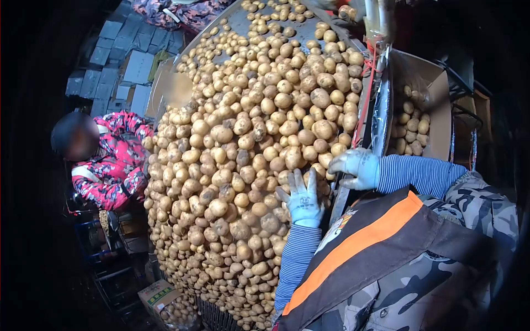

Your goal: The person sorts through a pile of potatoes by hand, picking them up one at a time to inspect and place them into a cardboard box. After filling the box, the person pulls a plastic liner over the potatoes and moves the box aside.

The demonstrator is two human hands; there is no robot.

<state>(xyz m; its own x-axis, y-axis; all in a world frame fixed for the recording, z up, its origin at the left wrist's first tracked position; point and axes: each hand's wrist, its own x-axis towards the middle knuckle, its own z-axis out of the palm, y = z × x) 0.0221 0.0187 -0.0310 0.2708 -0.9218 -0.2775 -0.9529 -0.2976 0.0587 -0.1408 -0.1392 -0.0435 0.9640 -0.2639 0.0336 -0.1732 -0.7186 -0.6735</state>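
My left hand [305,203], in a light blue glove, lies back-up on the right side of a large heap of potatoes [237,182]. Its fingers are spread, with no potato held. Slightly above and to the right, my right hand [358,167], gloved alike, reaches over the rim of the sorting surface. Its fingers curve towards the potatoes at the edge, the thumb apart from them, and nothing shows in its grasp. The two hands do not touch.
A co-worker [113,157] in a pink camouflage jacket is across the heap. An open cardboard box [436,105] holding potatoes stands at right, beside a metal edge with red cord. A green-printed box [157,295] stands at lower left.
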